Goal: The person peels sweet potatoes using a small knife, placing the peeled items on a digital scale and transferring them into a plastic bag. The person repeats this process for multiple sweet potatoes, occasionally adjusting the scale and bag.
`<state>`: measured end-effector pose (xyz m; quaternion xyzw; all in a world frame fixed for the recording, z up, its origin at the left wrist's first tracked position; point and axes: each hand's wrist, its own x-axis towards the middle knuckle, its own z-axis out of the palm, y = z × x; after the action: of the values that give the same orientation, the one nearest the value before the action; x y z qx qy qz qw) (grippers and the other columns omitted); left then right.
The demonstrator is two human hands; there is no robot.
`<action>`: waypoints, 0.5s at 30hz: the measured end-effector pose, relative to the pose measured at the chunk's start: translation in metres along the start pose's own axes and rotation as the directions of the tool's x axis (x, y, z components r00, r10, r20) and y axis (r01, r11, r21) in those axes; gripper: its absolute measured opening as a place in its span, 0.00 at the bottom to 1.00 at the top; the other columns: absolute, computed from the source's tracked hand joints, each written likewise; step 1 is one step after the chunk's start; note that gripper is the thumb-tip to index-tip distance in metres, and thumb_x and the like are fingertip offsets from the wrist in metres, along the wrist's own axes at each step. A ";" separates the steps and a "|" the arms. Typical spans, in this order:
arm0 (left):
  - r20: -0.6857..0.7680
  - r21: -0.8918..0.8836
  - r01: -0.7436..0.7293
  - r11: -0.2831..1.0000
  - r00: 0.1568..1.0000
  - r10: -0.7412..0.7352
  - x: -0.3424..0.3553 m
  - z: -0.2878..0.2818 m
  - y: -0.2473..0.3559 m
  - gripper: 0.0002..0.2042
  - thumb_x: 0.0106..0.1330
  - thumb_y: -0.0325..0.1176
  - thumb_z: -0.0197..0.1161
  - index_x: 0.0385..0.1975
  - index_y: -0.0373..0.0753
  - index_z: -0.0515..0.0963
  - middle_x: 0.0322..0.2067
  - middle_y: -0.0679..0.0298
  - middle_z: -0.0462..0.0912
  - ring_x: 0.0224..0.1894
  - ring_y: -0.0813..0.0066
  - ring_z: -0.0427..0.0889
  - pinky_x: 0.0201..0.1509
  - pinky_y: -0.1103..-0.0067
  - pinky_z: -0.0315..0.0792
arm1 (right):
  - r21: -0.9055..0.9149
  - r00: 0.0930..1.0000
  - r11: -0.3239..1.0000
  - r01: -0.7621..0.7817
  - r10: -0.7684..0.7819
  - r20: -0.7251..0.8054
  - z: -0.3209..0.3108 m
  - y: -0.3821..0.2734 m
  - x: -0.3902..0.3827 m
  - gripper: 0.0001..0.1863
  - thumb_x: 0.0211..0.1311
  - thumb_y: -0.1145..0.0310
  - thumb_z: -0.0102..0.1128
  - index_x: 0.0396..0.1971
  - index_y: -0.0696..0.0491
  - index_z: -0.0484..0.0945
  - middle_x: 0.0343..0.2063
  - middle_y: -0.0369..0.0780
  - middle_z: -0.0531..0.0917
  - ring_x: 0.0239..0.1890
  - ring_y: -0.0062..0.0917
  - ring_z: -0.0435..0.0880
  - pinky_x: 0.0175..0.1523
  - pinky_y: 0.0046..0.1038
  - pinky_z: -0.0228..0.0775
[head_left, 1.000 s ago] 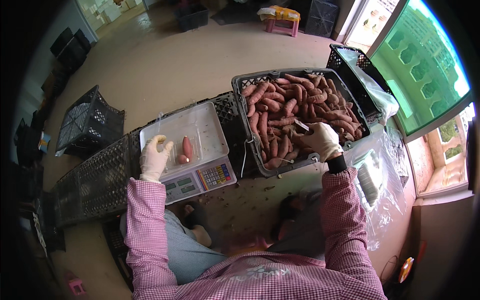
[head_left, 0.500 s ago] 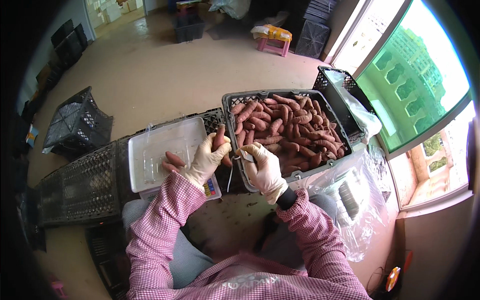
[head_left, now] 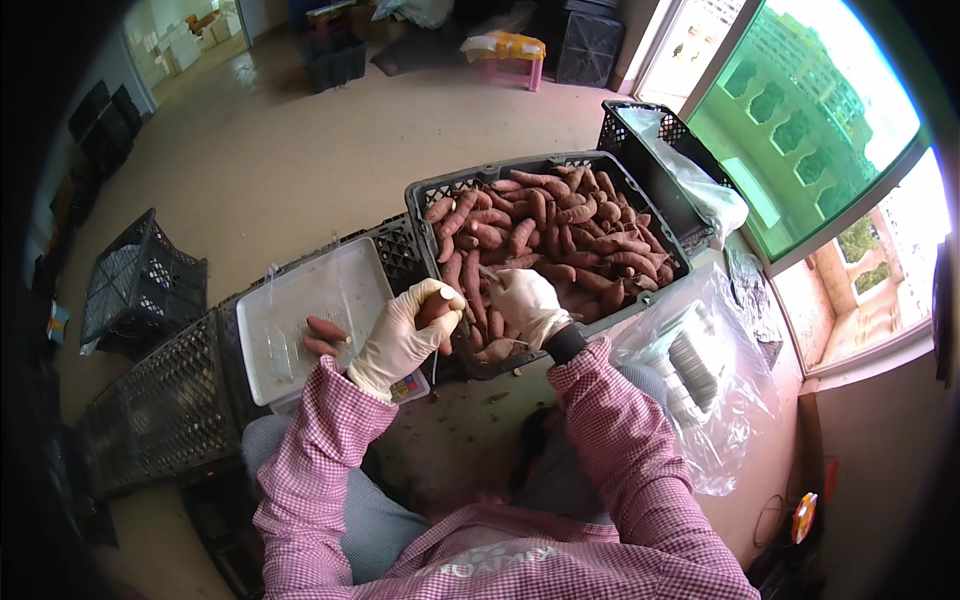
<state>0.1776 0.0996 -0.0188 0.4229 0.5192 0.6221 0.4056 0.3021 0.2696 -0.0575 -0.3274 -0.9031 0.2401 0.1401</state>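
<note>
Gloved left hand (head_left: 400,338) grips a sweet potato (head_left: 436,306) beside the crate (head_left: 425,190).
The left fingers curl closely round it, between the white tray's (head_left: 254,365) right edge and the crate's near left corner; the right hand (head_left: 530,304) hangs over the crate's near edge, its fingers drawn together, what they hold too blurred to tell. Two more sweet potatoes (head_left: 325,329) lie toward the tray's near edge.

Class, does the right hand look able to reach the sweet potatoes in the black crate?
Probably yes: the right hand is over the near side of the crate, whose open top leaves the sweet potatoes uncovered.
</note>
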 end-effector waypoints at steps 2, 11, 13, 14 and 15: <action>-0.026 -0.047 -0.058 0.997 0.998 0.057 0.002 -0.009 0.005 0.07 0.70 0.32 0.57 0.44 0.39 0.74 0.31 0.64 0.83 0.30 0.81 0.81 0.36 0.87 0.74 | -0.025 0.990 1.000 0.017 -0.021 -0.142 -0.004 0.000 -0.001 0.14 0.60 0.58 0.53 0.31 0.51 0.82 0.27 0.47 0.83 0.32 0.44 0.83 0.38 0.40 0.75; -0.118 -0.631 0.062 0.774 0.977 -0.175 0.006 -0.020 -0.012 0.16 0.73 0.43 0.51 0.51 0.40 0.75 0.44 0.57 0.83 0.45 0.68 0.83 0.47 0.78 0.76 | 0.253 0.924 0.925 0.284 -0.193 -0.331 0.000 -0.065 -0.027 0.06 0.55 0.71 0.57 0.32 0.53 0.76 0.27 0.47 0.79 0.32 0.46 0.80 0.36 0.39 0.73; -0.102 -0.664 0.056 0.745 0.981 -0.164 0.007 -0.017 -0.015 0.16 0.73 0.42 0.53 0.51 0.39 0.75 0.45 0.58 0.83 0.47 0.68 0.82 0.47 0.77 0.77 | 0.218 0.930 0.942 0.257 -0.179 -0.320 -0.003 -0.065 -0.026 0.06 0.54 0.71 0.58 0.32 0.53 0.75 0.26 0.47 0.79 0.31 0.46 0.80 0.35 0.39 0.73; -0.090 -0.661 0.052 0.749 0.985 -0.147 0.007 -0.019 -0.017 0.16 0.73 0.42 0.53 0.51 0.39 0.75 0.45 0.58 0.83 0.47 0.68 0.82 0.47 0.77 0.77 | 0.207 0.934 0.947 0.245 -0.174 -0.312 -0.003 -0.067 -0.025 0.06 0.54 0.71 0.58 0.32 0.53 0.75 0.26 0.47 0.79 0.31 0.46 0.80 0.35 0.39 0.73; -0.079 -0.657 0.047 0.752 0.988 -0.130 0.006 -0.022 -0.020 0.16 0.73 0.42 0.53 0.51 0.38 0.75 0.45 0.58 0.83 0.46 0.68 0.83 0.47 0.77 0.77 | 0.220 0.932 0.941 0.258 -0.182 -0.315 -0.003 -0.067 -0.024 0.07 0.55 0.69 0.57 0.33 0.53 0.77 0.27 0.48 0.80 0.31 0.47 0.81 0.35 0.40 0.73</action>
<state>0.1559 0.1015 -0.0400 0.1918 0.3124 0.7683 0.5248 0.2861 0.2107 -0.0218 -0.2339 -0.8650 0.2874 0.3384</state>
